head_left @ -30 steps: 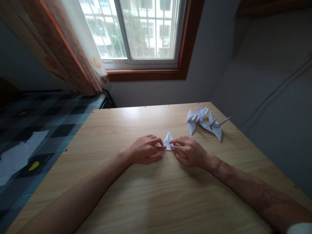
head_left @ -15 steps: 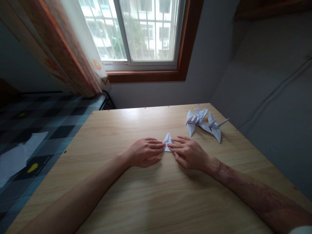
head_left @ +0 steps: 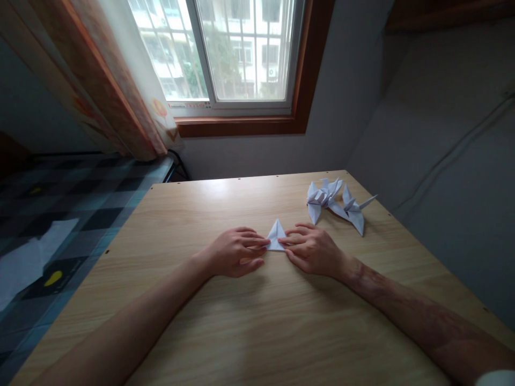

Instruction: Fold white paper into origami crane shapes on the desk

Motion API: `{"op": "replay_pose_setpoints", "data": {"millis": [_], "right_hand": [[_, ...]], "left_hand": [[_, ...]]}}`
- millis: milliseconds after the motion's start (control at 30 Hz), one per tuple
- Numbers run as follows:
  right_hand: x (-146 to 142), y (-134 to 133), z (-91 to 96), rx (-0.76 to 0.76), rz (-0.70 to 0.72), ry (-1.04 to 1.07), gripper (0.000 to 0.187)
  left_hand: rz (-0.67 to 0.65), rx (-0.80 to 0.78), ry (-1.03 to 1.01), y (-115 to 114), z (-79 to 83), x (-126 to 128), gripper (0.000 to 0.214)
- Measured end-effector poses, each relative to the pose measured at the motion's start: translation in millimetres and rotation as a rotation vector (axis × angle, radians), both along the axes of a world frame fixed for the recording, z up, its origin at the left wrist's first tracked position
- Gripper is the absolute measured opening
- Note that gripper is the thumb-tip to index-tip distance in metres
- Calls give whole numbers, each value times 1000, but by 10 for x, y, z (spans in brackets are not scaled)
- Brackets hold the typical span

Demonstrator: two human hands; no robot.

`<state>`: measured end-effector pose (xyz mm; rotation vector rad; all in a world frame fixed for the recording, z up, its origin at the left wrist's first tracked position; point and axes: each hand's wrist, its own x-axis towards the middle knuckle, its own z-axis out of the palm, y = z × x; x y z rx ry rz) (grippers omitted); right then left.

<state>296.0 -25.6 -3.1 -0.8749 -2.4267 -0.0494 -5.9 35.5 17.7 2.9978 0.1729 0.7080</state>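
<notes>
A small white sheet of paper folded into a triangle (head_left: 277,236) lies flat on the wooden table, its point facing the window. From the left, my left hand (head_left: 237,251) rests its fingertips on the paper's lower left corner, fingers stretched out. My right hand (head_left: 311,248) touches the lower right side with its fingertips, its fingers also extended and slightly apart. Both hands lie low over the tabletop, and neither grips the paper. The paper's bottom corners are partly hidden under the fingers.
Several white folded paper cranes (head_left: 324,198) sit close together at the table's back right. The wooden table (head_left: 193,332) borders a bed with a checked cover (head_left: 100,190) on the left, where loose white paper (head_left: 24,265) lies. A window (head_left: 245,53) is behind.
Both hands have drawn slightly apart, so more of the folded paper's middle shows. The paper and the cranes stay in place.
</notes>
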Motion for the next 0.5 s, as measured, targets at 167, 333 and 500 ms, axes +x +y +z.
{"op": "replay_pose_setpoints", "data": {"millis": [167, 333, 500], "right_hand": [[8, 49, -22, -108, -21, 147, 17], [-80, 99, -27, -303, -85, 356, 12], [-135, 121, -28, -448, -81, 382, 6]], "left_hand": [[-1, -23, -15, -4, -4, -9, 20], [10, -28, -7, -2, -16, 6, 20], [1, -12, -20, 14, -27, 22, 18]]}}
